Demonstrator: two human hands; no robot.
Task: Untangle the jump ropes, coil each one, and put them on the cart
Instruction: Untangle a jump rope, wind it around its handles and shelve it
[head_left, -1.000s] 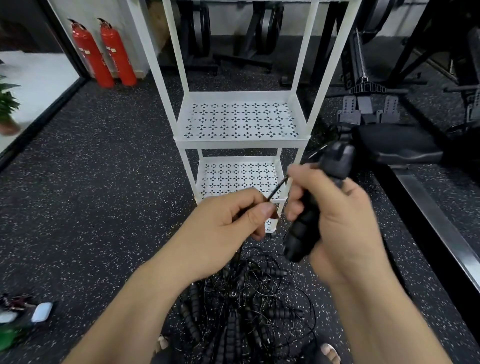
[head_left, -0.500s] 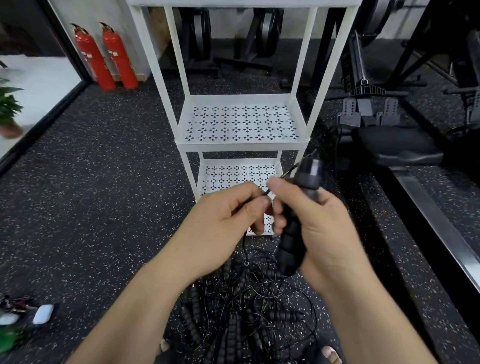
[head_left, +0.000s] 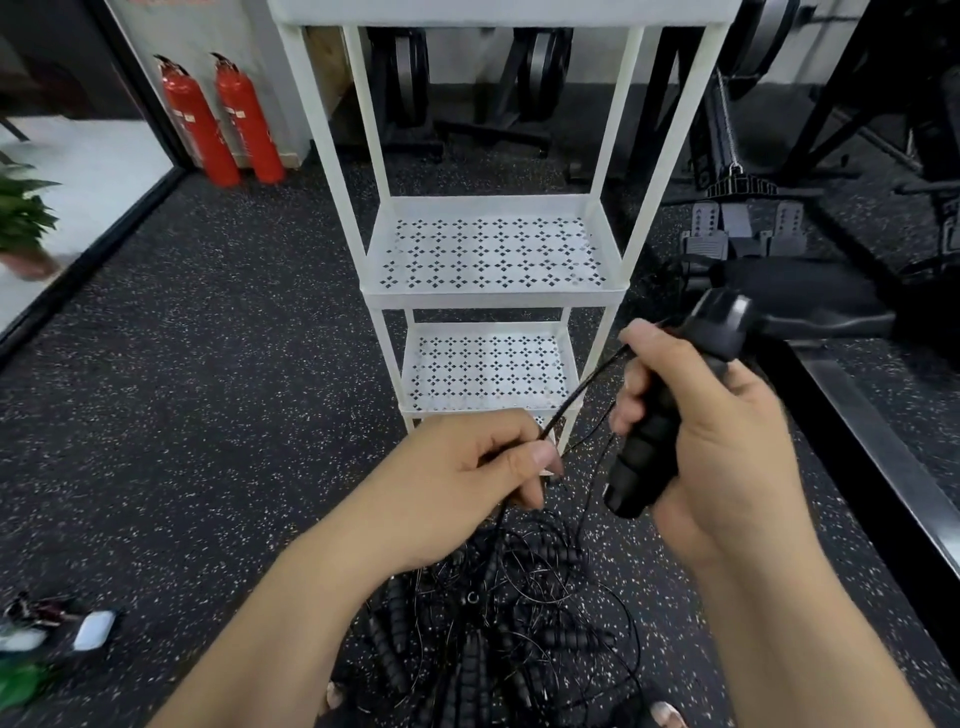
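I see speckled black rubber floor (head_left: 208, 389), a white metal cart (head_left: 493, 299) with punched-pattern shelves straight ahead, and a tangled pile of jump ropes (head_left: 493, 623) (thin black cords, ribbed foam grips) on the floor at its foot. Right hand (head_left: 727, 447) is wrapped around one ribbed black handle (head_left: 654, 431), tilted, glossy cap end up. Left hand (head_left: 457, 483) pinches that handle's thin cord (head_left: 582, 395) between thumb and curled fingers, and the cord drops into the pile.
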